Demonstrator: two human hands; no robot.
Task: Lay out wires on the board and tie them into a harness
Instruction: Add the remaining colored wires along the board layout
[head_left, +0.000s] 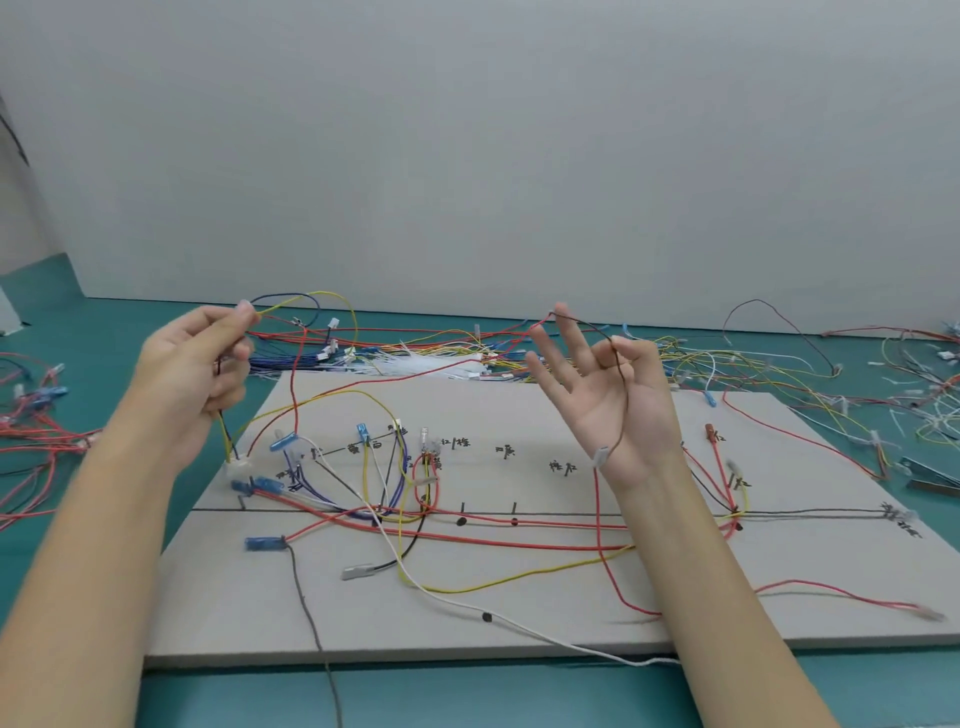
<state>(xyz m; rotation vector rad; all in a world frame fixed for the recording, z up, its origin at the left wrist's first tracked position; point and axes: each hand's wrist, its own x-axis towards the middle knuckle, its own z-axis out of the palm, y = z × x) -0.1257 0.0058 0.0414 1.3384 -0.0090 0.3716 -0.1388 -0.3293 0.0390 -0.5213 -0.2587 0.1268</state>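
Note:
A grey board (519, 613) lies on the teal table with red, yellow, blue, white and black wires laid along its drawn lines and labels. My left hand (195, 364) is raised over the board's left edge and grips a small bundle of yellow, blue and black wires (311, 301) that loop up behind it. My right hand (608, 395) is raised over the board's middle, palm toward me. Its thumb and forefinger pinch a thin brown wire (621, 395) that ends in a white terminal (601, 457) at my wrist. The other fingers are spread.
Behind the board lies a heap of loose wires and white cable ties (436, 358). More wire bundles lie on the table at the left (31, 431) and right (883, 395). A grey wall stands close behind. A metal tool (930, 475) lies at the right edge.

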